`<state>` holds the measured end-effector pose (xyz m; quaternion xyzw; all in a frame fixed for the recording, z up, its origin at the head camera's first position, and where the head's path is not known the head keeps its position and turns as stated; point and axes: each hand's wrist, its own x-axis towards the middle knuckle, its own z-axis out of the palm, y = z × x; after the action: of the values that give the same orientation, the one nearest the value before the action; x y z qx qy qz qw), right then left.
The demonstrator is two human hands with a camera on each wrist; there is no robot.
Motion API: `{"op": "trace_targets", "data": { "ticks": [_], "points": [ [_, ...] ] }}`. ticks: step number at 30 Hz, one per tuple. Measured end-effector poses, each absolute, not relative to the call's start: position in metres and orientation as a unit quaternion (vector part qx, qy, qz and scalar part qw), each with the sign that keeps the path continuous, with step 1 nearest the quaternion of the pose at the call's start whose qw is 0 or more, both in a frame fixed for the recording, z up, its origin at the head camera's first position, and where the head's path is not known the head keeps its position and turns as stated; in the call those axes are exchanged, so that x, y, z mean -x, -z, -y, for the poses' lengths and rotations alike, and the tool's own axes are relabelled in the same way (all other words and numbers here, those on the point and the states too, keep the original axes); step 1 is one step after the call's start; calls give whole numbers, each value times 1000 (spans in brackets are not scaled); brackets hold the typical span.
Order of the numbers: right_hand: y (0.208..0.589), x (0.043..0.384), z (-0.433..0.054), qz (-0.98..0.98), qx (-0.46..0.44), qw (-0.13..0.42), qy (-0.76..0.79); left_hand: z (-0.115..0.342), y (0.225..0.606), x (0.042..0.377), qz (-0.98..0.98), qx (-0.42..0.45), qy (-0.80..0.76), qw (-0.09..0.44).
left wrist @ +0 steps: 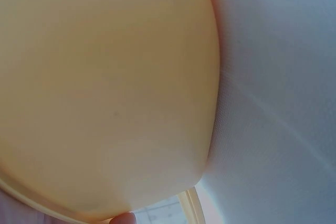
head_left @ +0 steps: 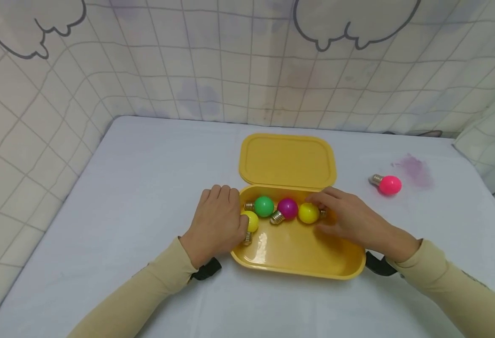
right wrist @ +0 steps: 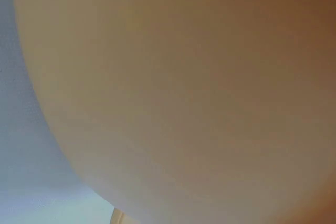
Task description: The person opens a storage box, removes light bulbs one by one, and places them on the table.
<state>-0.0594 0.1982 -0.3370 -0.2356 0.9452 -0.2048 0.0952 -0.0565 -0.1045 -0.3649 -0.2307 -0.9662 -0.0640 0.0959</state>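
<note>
A shallow yellow plastic box (head_left: 298, 253) lies in front of me with several coloured toy light bulbs along its far and left sides. My left hand (head_left: 220, 223) grips the box's left rim, thumb over the inside near a yellow bulb (head_left: 251, 220). In the left wrist view the box's outer wall (left wrist: 115, 87) fills most of the frame. My right hand (head_left: 351, 218) reaches over the right rim, thumb and fingers spread around the base of another yellow bulb (head_left: 308, 213). Between the two yellow bulbs lie a green bulb (head_left: 264, 206) and a purple bulb (head_left: 288, 208).
The yellow lid (head_left: 287, 159) lies flat right behind the box. A pink bulb (head_left: 390, 185) rests on the white tablecloth (head_left: 154, 164) at the back right, beside a faint purple stain. A gridded cloth wall (head_left: 239, 70) rises behind the table.
</note>
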Motion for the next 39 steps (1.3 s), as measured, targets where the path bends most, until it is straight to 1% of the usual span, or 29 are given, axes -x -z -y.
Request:
{"op": "trace_targets", "data": {
  "ticks": [14, 24, 31, 39],
  "points": [
    [339, 59, -198, -938, 266, 99, 200, 103, 363, 56, 968, 227, 62, 81],
    [338, 62, -198, -933, 281, 107, 200, 103, 363, 56, 969, 225, 62, 83],
    [338, 65, -198, -926, 277, 132, 220, 104, 364, 55, 968, 226, 65, 88],
    [338, 71, -203, -910, 266, 178, 265, 103, 363, 55, 968, 225, 60, 90]
  ]
}}
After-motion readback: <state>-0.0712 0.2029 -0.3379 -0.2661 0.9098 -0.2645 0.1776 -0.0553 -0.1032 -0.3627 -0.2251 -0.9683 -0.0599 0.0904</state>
